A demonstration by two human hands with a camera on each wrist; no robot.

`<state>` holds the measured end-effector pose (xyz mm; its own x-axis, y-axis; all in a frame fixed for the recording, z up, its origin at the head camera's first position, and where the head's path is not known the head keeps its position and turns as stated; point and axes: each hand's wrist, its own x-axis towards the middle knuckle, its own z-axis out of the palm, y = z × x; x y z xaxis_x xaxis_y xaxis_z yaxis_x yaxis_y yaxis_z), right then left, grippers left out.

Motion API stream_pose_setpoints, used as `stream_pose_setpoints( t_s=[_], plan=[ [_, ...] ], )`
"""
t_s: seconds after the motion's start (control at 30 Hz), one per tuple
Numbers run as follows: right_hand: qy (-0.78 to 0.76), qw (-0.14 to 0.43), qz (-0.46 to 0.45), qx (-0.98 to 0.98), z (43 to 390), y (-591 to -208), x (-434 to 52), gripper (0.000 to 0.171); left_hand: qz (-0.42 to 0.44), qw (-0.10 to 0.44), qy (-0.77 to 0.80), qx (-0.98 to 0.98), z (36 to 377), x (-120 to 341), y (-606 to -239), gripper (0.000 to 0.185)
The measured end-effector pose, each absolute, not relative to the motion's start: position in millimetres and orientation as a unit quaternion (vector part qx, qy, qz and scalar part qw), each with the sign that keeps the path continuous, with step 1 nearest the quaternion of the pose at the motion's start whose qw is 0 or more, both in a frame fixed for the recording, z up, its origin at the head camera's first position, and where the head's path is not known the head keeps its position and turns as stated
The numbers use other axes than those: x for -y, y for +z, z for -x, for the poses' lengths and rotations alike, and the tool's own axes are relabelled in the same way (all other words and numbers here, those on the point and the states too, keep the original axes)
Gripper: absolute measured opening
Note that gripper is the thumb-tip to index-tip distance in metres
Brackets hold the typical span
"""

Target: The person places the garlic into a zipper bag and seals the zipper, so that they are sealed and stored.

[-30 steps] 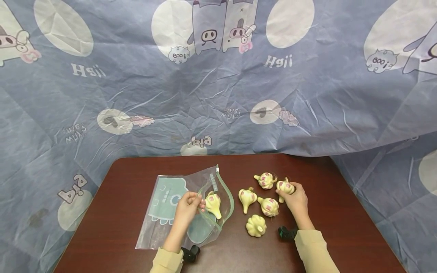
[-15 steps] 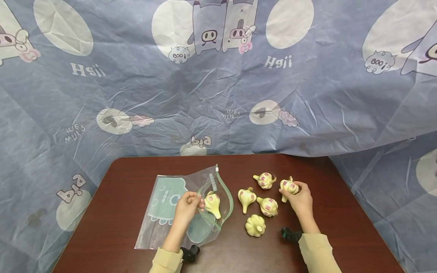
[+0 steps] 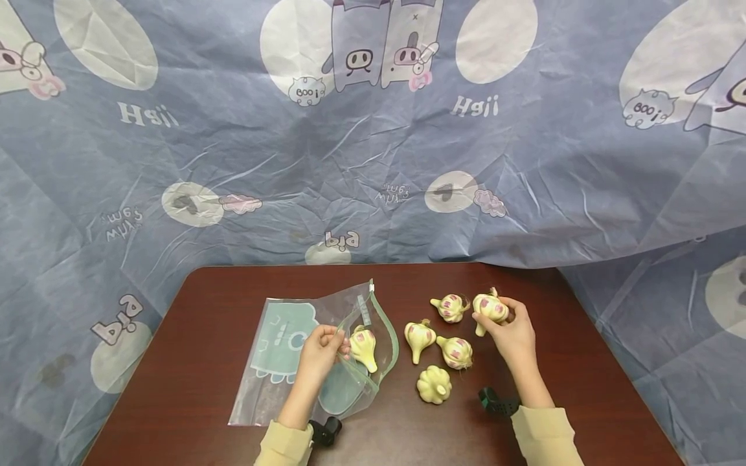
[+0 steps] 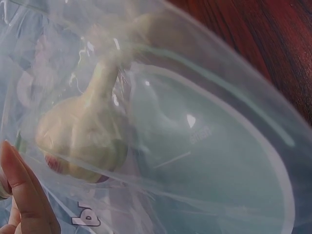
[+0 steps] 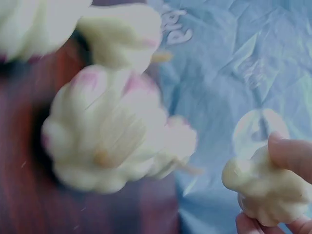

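Note:
A clear zip bag (image 3: 291,362) with a teal print lies on the dark red table (image 3: 198,388), its mouth facing right. My left hand (image 3: 319,353) pinches the bag's upper edge and holds the mouth up. One garlic bulb (image 3: 364,345) (image 4: 85,141) sits just inside the mouth. My right hand (image 3: 509,330) grips another garlic bulb (image 3: 489,307) (image 5: 265,187), lifted a little off the table. Several loose garlic bulbs lie between the hands: one (image 3: 449,307), another (image 3: 419,337), a third (image 3: 456,351) and a pale one (image 3: 434,384).
A wrinkled blue cartoon-print cloth (image 3: 373,149) hangs behind the table and drapes over its far and right edges. Black wrist-camera mounts (image 3: 323,430) (image 3: 498,402) sit by each cuff. Bare table shows at the right (image 3: 583,375) and far left.
My right hand has lifted its garlic bulb slightly up and away from the loose bulbs. The left hand and the bag have stayed where they were.

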<state>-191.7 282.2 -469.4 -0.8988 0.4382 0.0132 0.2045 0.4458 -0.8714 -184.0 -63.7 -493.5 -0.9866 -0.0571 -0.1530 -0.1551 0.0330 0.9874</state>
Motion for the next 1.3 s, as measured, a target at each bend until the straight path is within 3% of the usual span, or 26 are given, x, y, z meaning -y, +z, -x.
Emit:
stream_pose_setpoints(
  t_s=[0.53,1.3],
  plan=[
    [0.567,0.069,0.107,0.814,180.2,-431.6,-219.6,0.068,0.068,0.034,0.695,-0.715,183.6,60.5,-494.7,0.018],
    [0.57,0.019,-0.002,0.821,162.0,-472.0,-132.3,0.061,0.068,0.032,0.675,-0.734,178.9,56.5,-493.5,0.018]
  ],
)
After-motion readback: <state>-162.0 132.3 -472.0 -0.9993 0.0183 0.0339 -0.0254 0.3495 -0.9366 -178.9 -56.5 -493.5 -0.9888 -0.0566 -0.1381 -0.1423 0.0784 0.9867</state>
